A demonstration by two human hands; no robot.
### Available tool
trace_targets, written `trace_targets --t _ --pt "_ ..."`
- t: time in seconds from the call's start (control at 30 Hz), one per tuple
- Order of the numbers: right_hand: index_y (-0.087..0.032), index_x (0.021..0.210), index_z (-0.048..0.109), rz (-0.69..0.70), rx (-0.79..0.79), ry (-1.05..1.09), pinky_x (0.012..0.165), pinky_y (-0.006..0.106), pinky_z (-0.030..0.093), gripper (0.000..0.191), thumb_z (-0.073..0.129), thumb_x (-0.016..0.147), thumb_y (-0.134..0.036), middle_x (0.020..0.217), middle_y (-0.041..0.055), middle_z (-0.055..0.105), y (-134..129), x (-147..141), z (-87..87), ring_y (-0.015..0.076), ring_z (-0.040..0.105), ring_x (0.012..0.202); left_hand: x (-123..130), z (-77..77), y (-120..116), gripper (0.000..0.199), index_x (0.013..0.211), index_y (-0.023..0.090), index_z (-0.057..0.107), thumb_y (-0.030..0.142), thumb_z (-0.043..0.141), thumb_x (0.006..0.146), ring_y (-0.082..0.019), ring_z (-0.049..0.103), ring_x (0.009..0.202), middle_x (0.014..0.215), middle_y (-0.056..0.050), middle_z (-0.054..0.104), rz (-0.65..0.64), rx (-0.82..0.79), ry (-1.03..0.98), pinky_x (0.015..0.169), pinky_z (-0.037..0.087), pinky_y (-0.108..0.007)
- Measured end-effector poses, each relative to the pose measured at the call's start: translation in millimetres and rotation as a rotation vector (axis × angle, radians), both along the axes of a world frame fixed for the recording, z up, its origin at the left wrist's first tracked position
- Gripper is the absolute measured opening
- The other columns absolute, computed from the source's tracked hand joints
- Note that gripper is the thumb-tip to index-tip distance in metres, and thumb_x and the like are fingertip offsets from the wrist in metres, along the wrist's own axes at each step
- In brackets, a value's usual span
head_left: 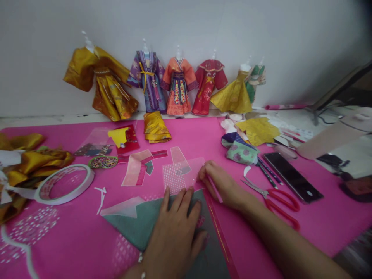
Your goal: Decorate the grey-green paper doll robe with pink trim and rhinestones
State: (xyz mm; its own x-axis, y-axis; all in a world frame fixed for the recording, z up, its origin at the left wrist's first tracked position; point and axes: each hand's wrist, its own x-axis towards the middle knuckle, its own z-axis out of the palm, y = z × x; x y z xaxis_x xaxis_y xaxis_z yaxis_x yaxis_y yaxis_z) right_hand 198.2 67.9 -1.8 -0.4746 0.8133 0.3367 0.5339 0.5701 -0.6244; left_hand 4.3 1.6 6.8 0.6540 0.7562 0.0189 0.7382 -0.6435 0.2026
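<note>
on the pink worktop [87,240], the green fabric [142,221] lies partly under the left hand [176,228], its grip open and palm down; even pressure should stop the cloth creeping. just past that hand, the white-dotted clear sheet [174,176] is best left flat. the right hand [223,181] has its grip closed around a slim pink stick [216,192]; a light pinch should steer it finely.

We look toward a plain, pale grey wall [192,19] spanning the back of the room, with a bright pink cover [200,135] spread out in front of it. Between the two, we see a strip of whitish surface [26,121]. At right, a dark stand [338,86] slants upward out of view. Soft, muted light dims toward the upper right corner.
</note>
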Motion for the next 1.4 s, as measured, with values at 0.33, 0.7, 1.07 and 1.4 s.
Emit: trace_targets --t 0.33,0.7,1.07,1.4 --pt "-0.020 0.089 0.048 0.038 -0.006 0.009 0.075 0.034 0.041 0.018 0.046 0.077 -0.007 0.088 0.0036 0.053 0.5 1.8 3.5 0.0190 0.049 0.083 0.3 1.1 0.0 0.049 0.127 0.019 0.051 0.042 0.053 0.084 -0.035 0.036 0.130 0.141 -0.018 0.041 -0.002 -0.008 0.016 0.104 0.020 -0.066" --pt "-0.019 0.087 0.050 0.030 -0.005 -0.010 0.076 0.034 0.040 0.018 0.043 0.076 -0.007 0.088 0.0045 0.053 -0.1 4.7 7.2 0.0193 0.048 0.083 1.4 0.8 0.0 0.048 0.127 0.019 0.051 0.041 0.054 0.084 -0.035 0.035 0.131 0.142 -0.018 0.041 0.002 -0.021 0.016 0.104 0.019 -0.066" --pt "-0.018 0.084 0.051 0.008 -0.007 -0.027 0.074 0.033 0.039 0.021 0.042 0.072 -0.003 0.086 0.0036 0.054 -2.0 3.0 13.1 0.0183 0.049 0.080 0.8 1.3 -0.1 0.048 0.127 0.019 0.051 0.041 0.053 0.084 -0.035 0.034 0.131 0.142 -0.018 0.041 0.004 -0.027 0.012 0.104 0.020 -0.066" --pt "-0.018 0.080 0.050 0.006 0.023 -0.047 0.071 0.031 0.038 0.023 0.042 0.069 0.000 0.081 0.0022 0.054 -2.1 4.7 12.0 0.0174 0.048 0.076 0.7 2.6 0.5 0.048 0.127 0.019 0.051 0.040 0.053 0.084 -0.035 0.035 0.131 0.142 -0.018 0.041 0.009 -0.030 0.014 0.104 0.019 -0.067"
